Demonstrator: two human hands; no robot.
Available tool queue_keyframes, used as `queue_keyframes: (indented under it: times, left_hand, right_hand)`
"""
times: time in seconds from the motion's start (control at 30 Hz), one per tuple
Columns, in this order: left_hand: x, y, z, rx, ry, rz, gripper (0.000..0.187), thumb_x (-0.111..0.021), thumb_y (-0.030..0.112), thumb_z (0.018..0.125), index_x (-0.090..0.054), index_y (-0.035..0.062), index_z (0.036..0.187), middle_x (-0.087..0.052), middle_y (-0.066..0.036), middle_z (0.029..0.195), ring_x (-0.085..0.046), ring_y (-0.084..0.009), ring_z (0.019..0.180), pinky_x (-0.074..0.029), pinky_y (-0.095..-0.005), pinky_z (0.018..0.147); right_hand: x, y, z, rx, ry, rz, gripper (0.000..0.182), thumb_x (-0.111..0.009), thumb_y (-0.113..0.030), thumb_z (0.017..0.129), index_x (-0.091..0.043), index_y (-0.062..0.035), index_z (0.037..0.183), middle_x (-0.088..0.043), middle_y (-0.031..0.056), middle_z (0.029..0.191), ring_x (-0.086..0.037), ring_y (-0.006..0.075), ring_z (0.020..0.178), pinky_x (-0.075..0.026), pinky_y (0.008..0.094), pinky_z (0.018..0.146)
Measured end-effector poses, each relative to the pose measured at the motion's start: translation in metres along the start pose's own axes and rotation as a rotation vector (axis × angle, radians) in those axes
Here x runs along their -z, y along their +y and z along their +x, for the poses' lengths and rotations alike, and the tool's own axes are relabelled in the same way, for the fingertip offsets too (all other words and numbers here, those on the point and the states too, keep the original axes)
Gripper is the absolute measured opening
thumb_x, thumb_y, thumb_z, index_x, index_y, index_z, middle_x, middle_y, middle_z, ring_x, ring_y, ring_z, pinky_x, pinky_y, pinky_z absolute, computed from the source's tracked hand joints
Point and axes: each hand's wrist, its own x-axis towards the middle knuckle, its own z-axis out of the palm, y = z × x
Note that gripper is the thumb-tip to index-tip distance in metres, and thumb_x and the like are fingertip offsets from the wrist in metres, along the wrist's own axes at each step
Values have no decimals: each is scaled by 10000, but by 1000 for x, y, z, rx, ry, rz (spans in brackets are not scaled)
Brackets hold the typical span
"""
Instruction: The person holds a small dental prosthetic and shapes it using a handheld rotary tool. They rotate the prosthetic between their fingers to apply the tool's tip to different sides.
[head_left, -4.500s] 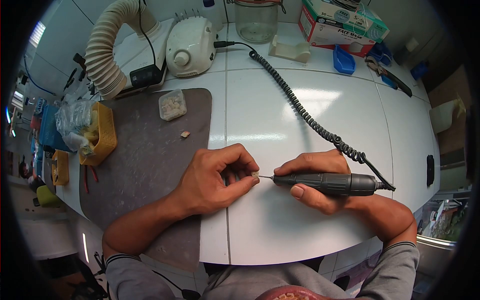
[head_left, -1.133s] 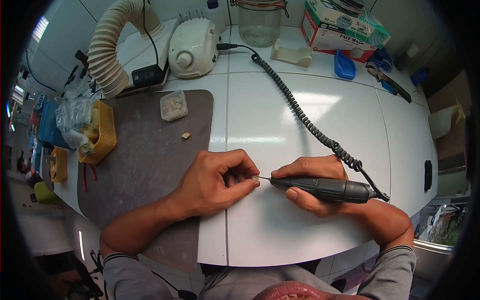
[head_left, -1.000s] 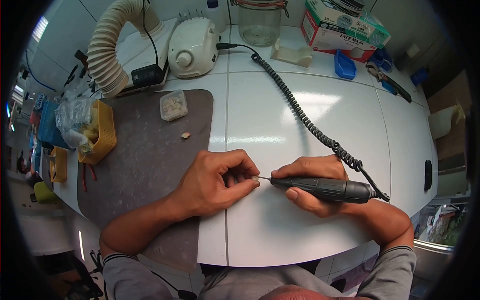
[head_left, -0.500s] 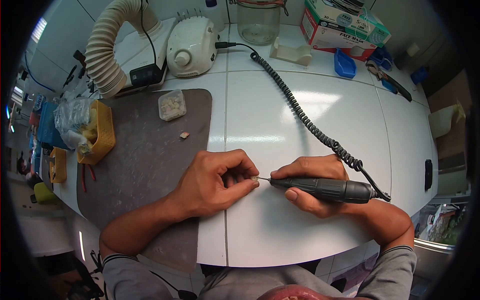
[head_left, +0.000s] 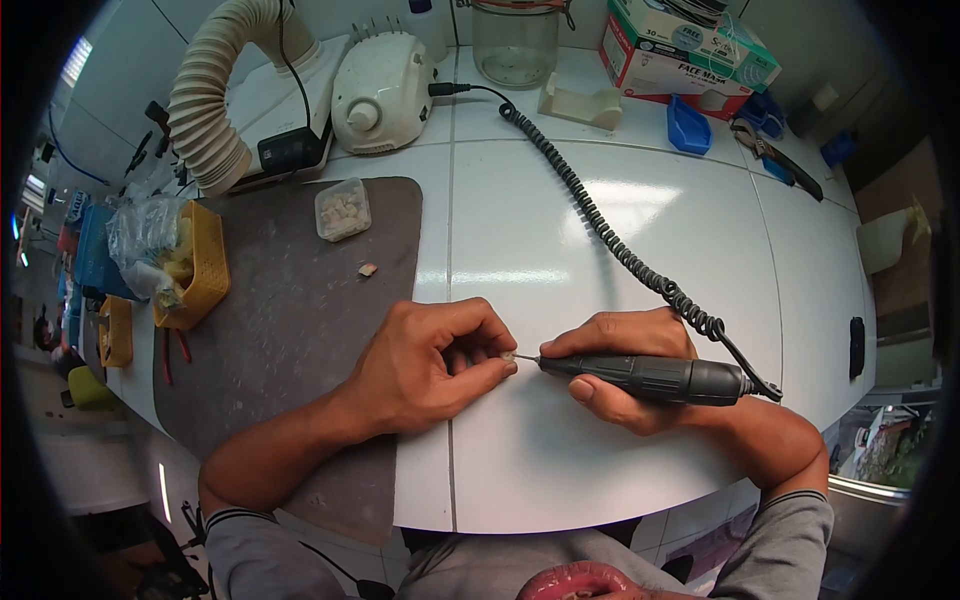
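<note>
Your white tiled desk carries a grey mat on its left, a ribbed extraction hose and a white motor control unit at the back. From that unit a coiled cord runs to the dark rotary handpiece, which your right hand grips like a pen. Your left hand pinches a tiny pale tooth-like piece between thumb and fingertips, just above the desk, the bur tip at its edge. It looks light, hard, brittle and easily flicked away; pinch it by its sides.
</note>
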Motion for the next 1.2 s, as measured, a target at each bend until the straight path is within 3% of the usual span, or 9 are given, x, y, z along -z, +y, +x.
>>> queue_keyframes:
  times: [1.2]
  left_hand:
    - [3,2,0,-12,-16,22,151,-838,90,881,-748,-3,959,-771,-72,829,-691,-98,688,-523,-249,607]
  right_hand:
    - [1,0,-1,14,27,24,317,-771,-168,868,-777,4,1134,-799,142,907,-786,237,752,-634,337,690]
